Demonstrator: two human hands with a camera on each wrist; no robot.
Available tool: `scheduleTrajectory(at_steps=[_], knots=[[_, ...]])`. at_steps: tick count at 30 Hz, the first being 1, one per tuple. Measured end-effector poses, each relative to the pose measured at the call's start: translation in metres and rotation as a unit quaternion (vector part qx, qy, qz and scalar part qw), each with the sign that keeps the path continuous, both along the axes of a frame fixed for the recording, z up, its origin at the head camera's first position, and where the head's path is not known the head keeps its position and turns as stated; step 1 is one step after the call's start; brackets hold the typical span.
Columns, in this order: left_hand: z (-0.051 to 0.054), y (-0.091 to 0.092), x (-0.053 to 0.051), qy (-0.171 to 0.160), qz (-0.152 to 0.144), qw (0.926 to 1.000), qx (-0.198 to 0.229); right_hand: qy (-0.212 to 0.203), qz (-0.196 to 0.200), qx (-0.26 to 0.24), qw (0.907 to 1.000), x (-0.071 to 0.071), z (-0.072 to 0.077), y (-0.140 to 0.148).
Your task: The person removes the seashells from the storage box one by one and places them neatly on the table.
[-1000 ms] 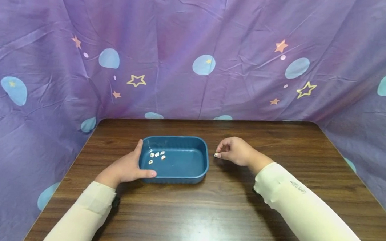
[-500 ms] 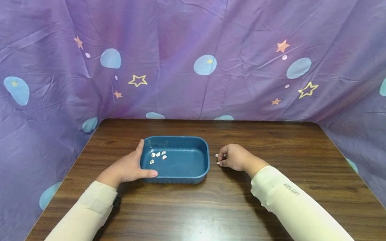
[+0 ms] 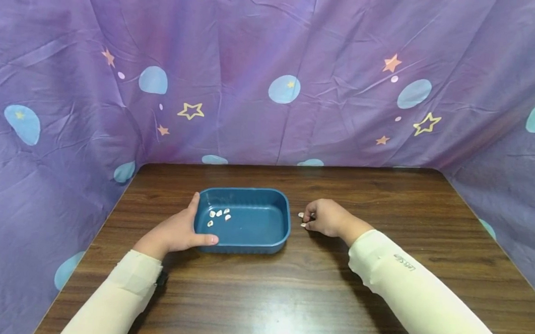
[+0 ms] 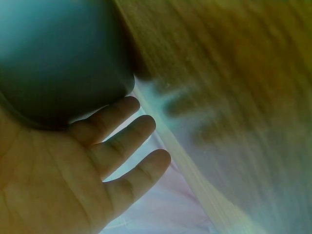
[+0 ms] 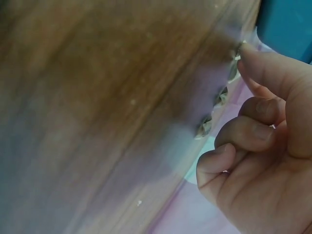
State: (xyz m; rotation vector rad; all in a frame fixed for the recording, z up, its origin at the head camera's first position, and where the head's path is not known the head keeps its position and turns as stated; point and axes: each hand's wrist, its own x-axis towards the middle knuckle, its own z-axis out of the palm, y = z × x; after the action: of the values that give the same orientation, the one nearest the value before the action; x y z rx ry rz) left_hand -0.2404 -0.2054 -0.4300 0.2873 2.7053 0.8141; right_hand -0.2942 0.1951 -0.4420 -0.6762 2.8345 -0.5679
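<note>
Five sm. white pcs (image 3: 219, 213) lie in L half of a blue tray (image 3: 255, 227), four loosely grouped twd the back, one a bit nearer the front. Tray = rounded rectangle, flat on a dark wood-grain table (image 3: 224, 296).

L hand (image 3: 180, 230) is at tray's L end: thumb laid along the front rim, index up by the back L corner. L wrist cam, blurry, shows three more fingers (image 4: 129, 139) straight & spread, reaching past the tray edge, palm right by tray.

R hand (image 3: 328, 218) is just R of tray, down near the tabletop, thumb & index tips pinching a pale pc (image 3: 303, 225); exact contact is tiny in view. Other fingers curled in twd palm per R wrist cam. Another pc (image 3: 301, 215) sits just beyond the fingertips, nr tray's R end. R wrist cam also has a row of such pcs alongside the fingers, plus a pale speck (image 5: 140, 203) on the wood.

Both sleeves (image 3: 115, 290) are cream, R one w/ dark lettering nr cuff. Bg: purple curtain (image 3: 237, 44) w/ stars & blue blobs.
</note>
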Motion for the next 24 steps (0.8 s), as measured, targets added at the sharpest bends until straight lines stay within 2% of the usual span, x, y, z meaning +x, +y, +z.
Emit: scheduleTrajectory(at_steps=[6,14,18,24], knots=[[0.001,0.001,0.000,-0.001,-0.001,1.0000,0.002,-0.002,-0.007,0.013,0.9999,-0.001,-0.001,0.000],[-0.004,0.000,-0.002,0.000,0.000,1.0000,0.002,0.006,-0.010,0.017,0.9998,-0.003,-0.001,-0.001],[-0.005,-0.001,-0.002,0.002,0.000,1.0000,0.000,0.013,-0.009,-0.017,0.9997,-0.006,0.005,0.000],[-0.003,-0.001,-0.001,0.003,-0.001,1.0000,-0.001,0.015,-0.025,-0.120,0.9923,-0.012,0.023,-0.008]])
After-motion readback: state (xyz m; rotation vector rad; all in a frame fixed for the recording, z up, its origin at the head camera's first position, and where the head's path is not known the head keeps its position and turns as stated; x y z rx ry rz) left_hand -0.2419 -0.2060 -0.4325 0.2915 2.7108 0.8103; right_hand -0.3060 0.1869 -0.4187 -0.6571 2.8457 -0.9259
